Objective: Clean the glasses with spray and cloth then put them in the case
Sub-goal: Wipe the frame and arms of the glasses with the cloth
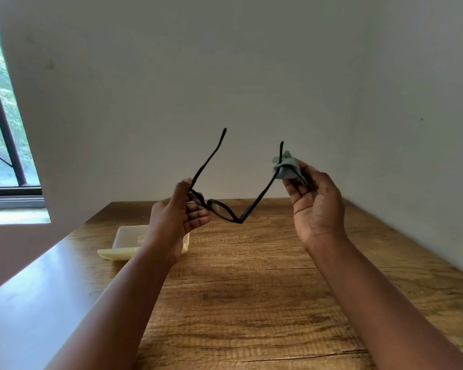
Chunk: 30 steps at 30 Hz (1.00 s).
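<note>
Glasses (222, 209), black-framed, held up in the air over the wooden table (251, 289), both temple arms unfolded and pointing upward toward the wall, lenses angled down.

Head view, the only one. Left hand (179, 212) grips the frame front at its left end, thumb on top, fingers curled beneath against one lens rim. Right hand (313, 204) raised, palm toward the camera, fingertips pinching a small grey-green cloth (288, 168) bunched around the right temple arm, about halfway up its length. Cloth wraps the arm; the tip of the arm sticks out above it.

Case (126, 241), pale yellow, lies open on the table, below and behind the left wrist, partly hidden by the forearm; its lid is laid flat toward the near side. Well apart from the glasses, which touch nothing but hands and cloth.

Window (3, 116) with dark bars at far left, greenery outside. Plain white wall (225, 76) behind the table.
</note>
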Available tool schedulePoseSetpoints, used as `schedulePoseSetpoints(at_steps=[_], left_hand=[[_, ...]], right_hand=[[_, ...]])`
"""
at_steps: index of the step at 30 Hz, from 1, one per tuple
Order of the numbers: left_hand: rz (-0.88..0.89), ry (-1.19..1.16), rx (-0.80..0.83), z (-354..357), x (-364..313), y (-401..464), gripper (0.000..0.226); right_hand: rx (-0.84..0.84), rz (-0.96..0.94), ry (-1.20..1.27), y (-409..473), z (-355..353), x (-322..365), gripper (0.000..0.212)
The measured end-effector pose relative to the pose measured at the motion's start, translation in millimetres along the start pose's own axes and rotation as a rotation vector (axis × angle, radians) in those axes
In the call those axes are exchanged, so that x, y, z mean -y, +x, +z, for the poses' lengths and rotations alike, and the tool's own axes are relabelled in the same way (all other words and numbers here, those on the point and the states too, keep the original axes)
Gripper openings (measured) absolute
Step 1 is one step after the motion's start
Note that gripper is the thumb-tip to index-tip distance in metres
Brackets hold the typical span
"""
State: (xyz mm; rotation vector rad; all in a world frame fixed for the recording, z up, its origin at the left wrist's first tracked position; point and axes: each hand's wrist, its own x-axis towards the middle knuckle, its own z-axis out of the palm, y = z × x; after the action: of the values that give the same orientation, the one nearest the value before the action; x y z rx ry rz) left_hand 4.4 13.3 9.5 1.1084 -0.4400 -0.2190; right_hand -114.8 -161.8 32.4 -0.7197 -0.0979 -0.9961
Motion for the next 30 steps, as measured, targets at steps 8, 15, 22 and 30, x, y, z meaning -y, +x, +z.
schedulePoseSetpoints(at_steps=[8,15,22,30], left_hand=[[0.006,0.071,0.016,2,1,-2,0.041],[0.043,0.104,0.039,3,1,-3,0.041],[0.067,0.139,0.028,3,1,-2,0.04],[0.075,0.14,0.015,2,2,-1,0.043]], right_hand=[[0.016,-0.084,-0.129,12,-10,3,0.019],[0.041,-0.082,-0.199,16,-15,0,0.032],[0.044,-0.07,-0.253,16,-16,0,0.028],[0.068,0.063,-0.052,13,-12,7,0.03]])
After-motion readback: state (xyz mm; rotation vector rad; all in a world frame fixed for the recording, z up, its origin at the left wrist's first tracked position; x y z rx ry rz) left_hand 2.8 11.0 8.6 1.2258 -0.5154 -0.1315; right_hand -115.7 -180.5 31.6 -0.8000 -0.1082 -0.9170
